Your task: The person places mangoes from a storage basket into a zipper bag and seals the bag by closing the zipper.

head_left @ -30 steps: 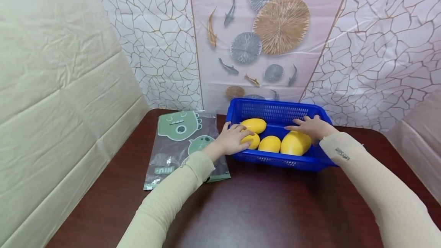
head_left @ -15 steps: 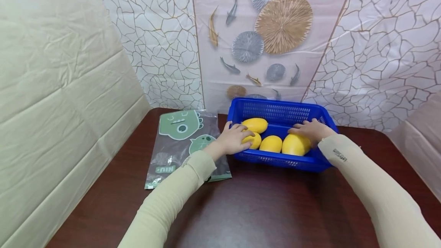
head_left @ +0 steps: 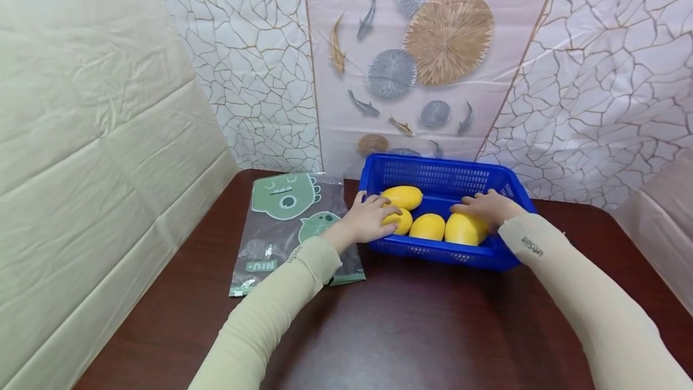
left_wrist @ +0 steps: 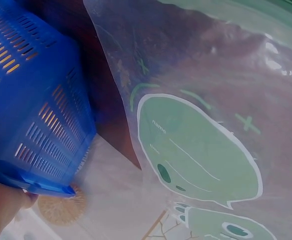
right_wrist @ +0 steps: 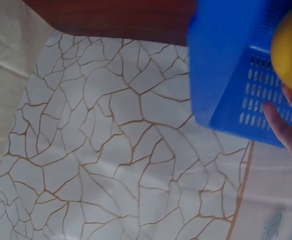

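Note:
A blue plastic basket (head_left: 438, 164) holds several smooth yellow oval fruits, perhaps mangoes or lemons. My left hand (head_left: 368, 219) grips the basket's left rim, its fingers draped over the front-left fruit (head_left: 403, 219). In the left wrist view, the thumb (left_wrist: 28, 200) lies against the rim. At the right end, my right hand (head_left: 489, 206) reaches inside and holds the largest yellow fruit (head_left: 462, 230), fingers over its top; the thumb is hidden in the head view. That fruit (right_wrist: 290, 55) is partly cut off in the right wrist view, with fingers (right_wrist: 280, 127) beneath it.
A clear zip bag (head_left: 260, 227) with green cartoon prints lies flat to the basket's left. Two more yellow fruits, one at the back left (head_left: 403, 197) and one at the front middle (head_left: 428, 227), lie in the basket. The brown table (head_left: 379, 324) meets a patterned cloth backdrop (head_left: 260, 65).
My right hand has come down over the largest fruit, its fingers drawing in from a spread pose. The left hand keeps its place on the basket. The view has shifted slightly.

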`<state>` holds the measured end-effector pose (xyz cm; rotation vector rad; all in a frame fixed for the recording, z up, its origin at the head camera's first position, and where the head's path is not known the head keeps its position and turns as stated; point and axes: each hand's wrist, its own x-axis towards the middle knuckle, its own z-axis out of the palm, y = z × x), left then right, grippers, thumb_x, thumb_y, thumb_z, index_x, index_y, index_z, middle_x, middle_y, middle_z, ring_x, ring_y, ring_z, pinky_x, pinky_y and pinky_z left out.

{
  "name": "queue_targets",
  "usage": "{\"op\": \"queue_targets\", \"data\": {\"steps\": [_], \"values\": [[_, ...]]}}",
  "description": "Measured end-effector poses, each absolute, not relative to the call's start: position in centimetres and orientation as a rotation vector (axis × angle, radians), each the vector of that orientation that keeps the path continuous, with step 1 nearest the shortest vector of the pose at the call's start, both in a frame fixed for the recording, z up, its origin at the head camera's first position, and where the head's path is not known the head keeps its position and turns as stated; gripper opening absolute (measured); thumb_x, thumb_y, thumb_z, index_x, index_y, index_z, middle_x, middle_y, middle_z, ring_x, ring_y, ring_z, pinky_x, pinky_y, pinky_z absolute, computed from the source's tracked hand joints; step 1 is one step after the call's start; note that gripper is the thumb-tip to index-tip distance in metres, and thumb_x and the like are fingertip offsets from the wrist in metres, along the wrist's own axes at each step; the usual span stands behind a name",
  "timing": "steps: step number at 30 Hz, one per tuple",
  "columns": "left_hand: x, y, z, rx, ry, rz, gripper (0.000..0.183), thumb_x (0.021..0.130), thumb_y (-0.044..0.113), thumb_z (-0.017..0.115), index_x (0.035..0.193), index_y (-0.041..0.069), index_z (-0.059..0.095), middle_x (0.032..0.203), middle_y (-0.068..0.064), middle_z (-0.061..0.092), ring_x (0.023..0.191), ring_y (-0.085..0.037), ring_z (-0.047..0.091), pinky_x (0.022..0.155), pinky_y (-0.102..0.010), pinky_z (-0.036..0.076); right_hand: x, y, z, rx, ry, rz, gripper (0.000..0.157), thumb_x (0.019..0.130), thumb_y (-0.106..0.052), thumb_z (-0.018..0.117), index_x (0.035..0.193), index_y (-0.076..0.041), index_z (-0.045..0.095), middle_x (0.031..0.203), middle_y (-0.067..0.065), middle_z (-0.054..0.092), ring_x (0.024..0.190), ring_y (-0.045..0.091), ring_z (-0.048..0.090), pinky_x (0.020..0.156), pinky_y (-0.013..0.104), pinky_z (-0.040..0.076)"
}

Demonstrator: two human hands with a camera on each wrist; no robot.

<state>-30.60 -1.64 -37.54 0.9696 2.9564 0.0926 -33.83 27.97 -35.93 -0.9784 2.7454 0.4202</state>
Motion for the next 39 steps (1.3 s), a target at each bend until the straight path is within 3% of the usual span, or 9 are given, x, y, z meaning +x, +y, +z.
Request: {"op": "queue_targets", "data": {"steps": [4,14,30,39], "values": [[-30.6,-1.5,-37.7,0.977,2.946,0.093,0.041,0.098,0.046,0.037,0.136,0.033,0.046,0.147,0.000,0.040,0.138,-0.021,0.031,0.115,-0.053,0.010,-33.8,28.0,-36.6,-0.954,2.744,0.422,0.080,0.059,0.016,0.072,0.130,-0.015,0.051,0.132,0.021,0.053,0.118,0.050,0.047,0.094,0.071,0.032],[-30.8,-1.6,-37.9,0.968,2.965,0.068,0.041,0.098,0.046,0.038,0.136,0.033,0.047,0.146,0.001,0.042,0.138,-0.019,0.031,0.115,-0.053,0.011,-34.5,28.4,-36.9,-1.000,2.768,0.493,0.079,0.056,-0.005,0.085,0.127,-0.013,0.052,0.127,0.018,0.056,0.112,0.047,0.052,0.092,0.067,0.037],[-30.7,-1.5,-37.4,0.965,2.966,0.067,0.041,0.098,0.045,0.039,0.136,0.032,0.047,0.146,0.001,0.042,0.138,-0.020,0.032,0.115,-0.053,0.009,-34.4,29.5,-34.1,-1.061,2.908,0.494,0.078,0.050,-0.014,0.087,0.119,-0.004,0.052,0.108,0.013,0.055,0.094,0.039,0.056,0.080,0.058,0.046],[-30.9,-1.6,-38.0,0.943,2.966,0.084,0.041,0.098,0.047,0.038,0.135,0.034,0.047,0.146,0.002,0.042,0.138,-0.020,0.032,0.115,-0.054,0.009,-34.5,29.7,-33.1,-1.046,2.956,0.400,0.080,0.050,-0.015,0.086,0.120,0.001,0.050,0.107,0.017,0.053,0.092,0.040,0.056,0.081,0.056,0.047]]}}
